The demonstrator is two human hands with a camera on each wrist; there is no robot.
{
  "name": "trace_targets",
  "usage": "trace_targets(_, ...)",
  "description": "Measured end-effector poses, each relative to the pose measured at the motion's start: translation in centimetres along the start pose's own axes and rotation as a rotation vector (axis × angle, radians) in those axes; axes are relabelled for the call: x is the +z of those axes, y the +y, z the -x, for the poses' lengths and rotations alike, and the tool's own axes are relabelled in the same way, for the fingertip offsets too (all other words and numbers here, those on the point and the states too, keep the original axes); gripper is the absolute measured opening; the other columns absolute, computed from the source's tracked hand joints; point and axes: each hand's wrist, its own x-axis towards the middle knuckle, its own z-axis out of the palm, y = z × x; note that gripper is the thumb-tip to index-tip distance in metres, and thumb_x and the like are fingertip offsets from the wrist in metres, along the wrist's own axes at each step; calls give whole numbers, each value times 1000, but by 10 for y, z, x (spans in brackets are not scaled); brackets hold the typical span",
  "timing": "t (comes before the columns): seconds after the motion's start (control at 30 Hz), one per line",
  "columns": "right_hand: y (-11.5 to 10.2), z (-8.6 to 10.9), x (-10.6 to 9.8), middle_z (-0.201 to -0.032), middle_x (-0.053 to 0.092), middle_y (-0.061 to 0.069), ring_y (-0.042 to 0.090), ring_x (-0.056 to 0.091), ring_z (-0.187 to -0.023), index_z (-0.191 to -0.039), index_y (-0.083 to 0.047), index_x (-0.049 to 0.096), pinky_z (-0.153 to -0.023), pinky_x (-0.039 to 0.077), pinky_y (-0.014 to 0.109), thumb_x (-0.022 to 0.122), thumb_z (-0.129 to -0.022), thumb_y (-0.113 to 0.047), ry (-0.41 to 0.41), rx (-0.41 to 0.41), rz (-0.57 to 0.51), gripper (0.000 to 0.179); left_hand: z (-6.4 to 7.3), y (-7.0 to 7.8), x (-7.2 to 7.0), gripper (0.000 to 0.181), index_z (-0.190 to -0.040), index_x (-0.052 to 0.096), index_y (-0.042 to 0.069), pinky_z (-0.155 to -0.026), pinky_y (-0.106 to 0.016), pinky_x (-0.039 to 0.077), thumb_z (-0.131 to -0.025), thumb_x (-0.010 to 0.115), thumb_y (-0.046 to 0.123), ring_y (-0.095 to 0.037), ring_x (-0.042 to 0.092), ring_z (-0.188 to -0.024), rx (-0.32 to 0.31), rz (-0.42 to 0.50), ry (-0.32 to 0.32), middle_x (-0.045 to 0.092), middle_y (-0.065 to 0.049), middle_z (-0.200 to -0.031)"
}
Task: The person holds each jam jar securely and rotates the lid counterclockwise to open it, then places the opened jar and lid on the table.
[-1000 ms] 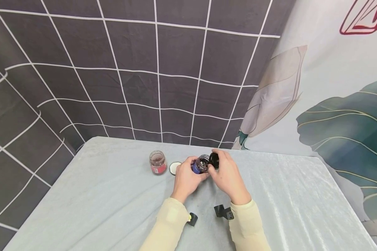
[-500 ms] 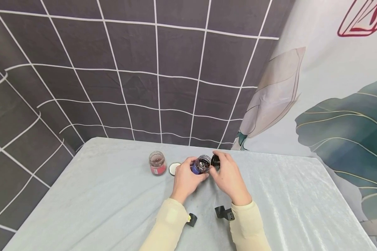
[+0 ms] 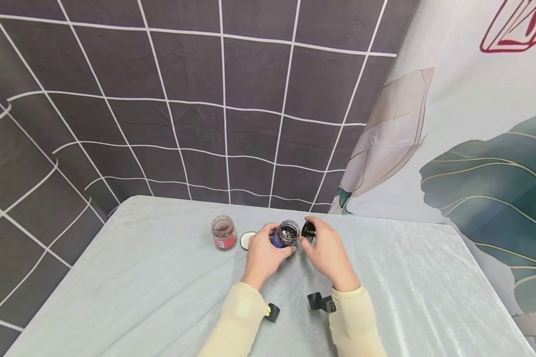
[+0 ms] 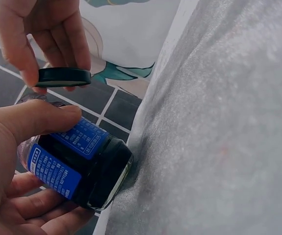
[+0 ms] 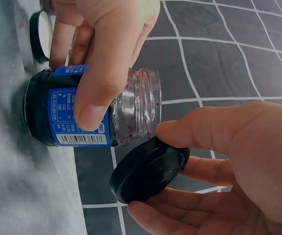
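A glass jar with a blue label (image 3: 278, 240) stands uncapped on the table, with dark contents visible through its mouth. My left hand (image 3: 264, 255) grips it, thumb across the label in both wrist views. Just right of the mouth, my right hand (image 3: 329, 254) holds a black jar lid (image 5: 149, 171) by its edge between thumb and fingers. The lid is tilted and apart from the mouth in the head view. Left of my left hand lies another lid (image 3: 247, 240), pale inside facing up, partly covered by the hand. Further left stands an uncapped glass jar with a red label (image 3: 225, 241).
A pale grey-blue cloth covers the table (image 3: 411, 277). Behind it hangs a dark curtain with a white grid (image 3: 254, 129), and a leaf-patterned cloth (image 3: 487, 188) hangs at the right. Black camera mounts (image 3: 321, 302) stick out from the wrists.
My right hand has drawn the black lid slightly right, away from the jar's mouth, and turned it. My left hand and its jar stay nearly in place.
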Motion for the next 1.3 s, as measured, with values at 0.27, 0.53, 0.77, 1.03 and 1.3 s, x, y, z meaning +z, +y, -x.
trace_targets(0.27,3,0,-4,-117,65,24,37,65,-100,-130,7,57,-89,52,50,74,-87,-7,-33,25,-17,48,0,0,0,58,-119,67,12,-91,-42,52,-69,91,28,-24,68,-103,-24,5,-12,73,-6,-109)
trace_targets(0.53,6,-2,-5,-118,64,25,39,67,-99,-131,7,55,-89,53,49,74,-87,-8,-61,65,-38,50,-1,-1,1,59,-121,67,11,-92,-43,52,-70,90,28,-25,68,-105,-42,15,-14,73,-8,-111)
trace_targets(0.77,9,-2,-6,-122,62,28,39,66,-99,-133,10,54,-89,52,50,73,-86,-9,-77,61,-21,54,-1,0,0,60,-121,66,10,-92,-43,52,-70,90,27,-26,68,-105,-35,9,-8,73,-8,-111)
trace_targets(1.03,13,-3,-8,-121,62,29,40,66,-100,-132,11,54,-90,51,51,72,-85,-9,-80,68,-21,54,0,1,0,58,-120,66,9,-92,-43,52,-70,91,26,-26,68,-104,-15,18,-4,73,-8,-110)
trace_targets(1.3,15,-3,-7,-112,68,27,41,68,-99,-130,13,54,-89,53,52,71,-85,-10,-76,86,-26,53,0,-1,0,60,-121,66,9,-92,-42,52,-70,91,27,-26,67,-104,-11,12,3,73,-7,-110)
